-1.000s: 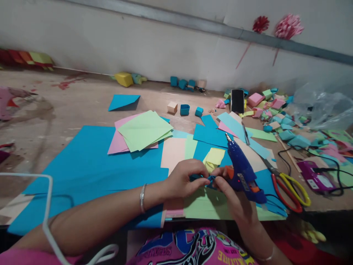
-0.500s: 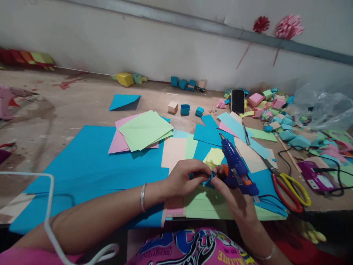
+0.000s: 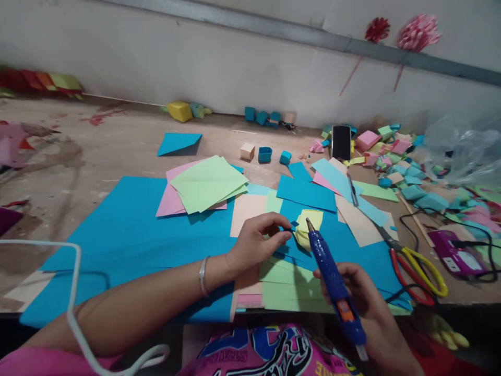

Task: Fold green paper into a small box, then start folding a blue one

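My left hand (image 3: 260, 243) pinches a small blue paper piece (image 3: 293, 225) between thumb and fingertips, above the layered sheets. In my right hand (image 3: 358, 290) is a dark blue glue gun (image 3: 329, 266), its metal tip pointing up and left. That tip lies over a small stack of yellow paper (image 3: 309, 227), just right of the blue piece and apart from it. Green sheets (image 3: 291, 287) lie below my hands, and a large blue sheet (image 3: 136, 224) spreads under my left forearm.
Scissors (image 3: 417, 271) with red and yellow handles and a purple device (image 3: 456, 253) with cords lie right. A phone (image 3: 341, 142) and piled paper cubes stand behind. A white cable (image 3: 72, 282) crosses the left front.
My right hand has let go of the small blue piece and moved right and down, now gripping the glue gun, which has swung lower. My left hand has shifted slightly left and up.
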Available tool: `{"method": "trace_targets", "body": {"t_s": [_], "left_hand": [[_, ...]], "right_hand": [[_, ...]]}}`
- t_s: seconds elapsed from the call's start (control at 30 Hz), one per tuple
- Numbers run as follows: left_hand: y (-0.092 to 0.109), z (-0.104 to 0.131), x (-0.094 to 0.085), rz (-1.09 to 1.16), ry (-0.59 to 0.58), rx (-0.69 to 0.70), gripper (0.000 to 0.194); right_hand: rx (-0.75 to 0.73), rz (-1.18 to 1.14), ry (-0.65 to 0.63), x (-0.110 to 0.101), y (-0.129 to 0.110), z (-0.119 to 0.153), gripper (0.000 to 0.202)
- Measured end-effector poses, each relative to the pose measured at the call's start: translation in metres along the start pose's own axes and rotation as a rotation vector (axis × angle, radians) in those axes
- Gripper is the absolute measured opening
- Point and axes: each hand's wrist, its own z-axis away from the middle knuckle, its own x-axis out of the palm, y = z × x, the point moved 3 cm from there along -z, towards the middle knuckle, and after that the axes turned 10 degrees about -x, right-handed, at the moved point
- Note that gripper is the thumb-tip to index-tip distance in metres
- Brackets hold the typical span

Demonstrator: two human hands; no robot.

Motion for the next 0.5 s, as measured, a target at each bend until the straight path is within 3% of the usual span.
{"method": "trace_targets", "body": {"t_s": [0.37,0.5], "left_hand": [[0.009,0.005,-0.002,-0.223,0.033,0.172,0.004],[0.013,0.005,-0.004,-0.275,0.056,0.225,0.003]], "right_hand": [[-0.017,-0.130,-0.025,-0.004,0.012,0.003,0.046],[0.055,-0.218,-0.021,-0.004,0.016,0.006,0.047]]}}
